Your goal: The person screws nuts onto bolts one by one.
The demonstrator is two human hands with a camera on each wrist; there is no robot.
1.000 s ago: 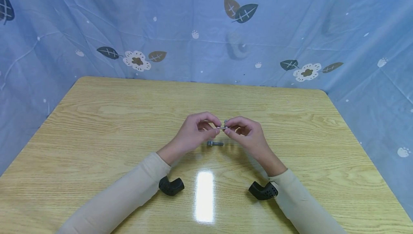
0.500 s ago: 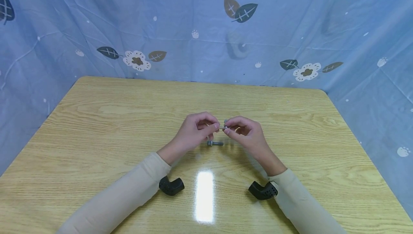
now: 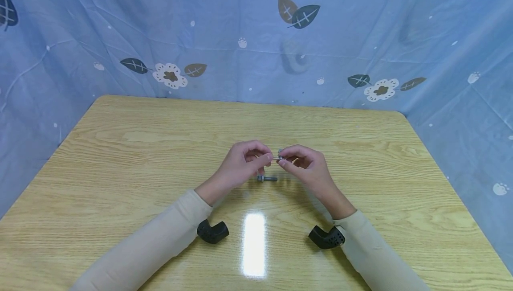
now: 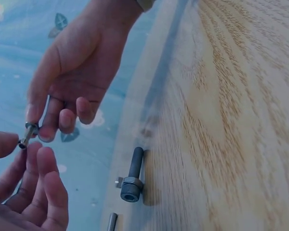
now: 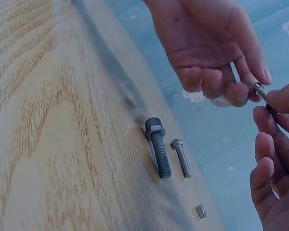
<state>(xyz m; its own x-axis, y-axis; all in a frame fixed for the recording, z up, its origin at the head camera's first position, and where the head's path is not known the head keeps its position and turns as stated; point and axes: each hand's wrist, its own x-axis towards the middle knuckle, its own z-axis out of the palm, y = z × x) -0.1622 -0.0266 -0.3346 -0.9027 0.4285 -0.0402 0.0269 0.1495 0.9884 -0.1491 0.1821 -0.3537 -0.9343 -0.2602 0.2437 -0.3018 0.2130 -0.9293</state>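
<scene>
Left hand (image 3: 244, 161) and right hand (image 3: 308, 166) pinch a screw (image 5: 262, 93), I think; slack grip could drop it by the six-o'clock bolt (image 3: 269, 178).

Three bolts: dark bolt (image 5: 159, 150), silver bolt (image 5: 181, 158), held bolt (image 5: 262, 93). At least two nuts: fitted nut (image 5: 155, 130), loose nut (image 5: 201, 211). One left hand (image 3: 244, 161), one right hand (image 3: 309, 166), two black tubes (image 3: 210, 235), one worktop (image 3: 160, 130), one curtain (image 3: 240, 72).
</scene>
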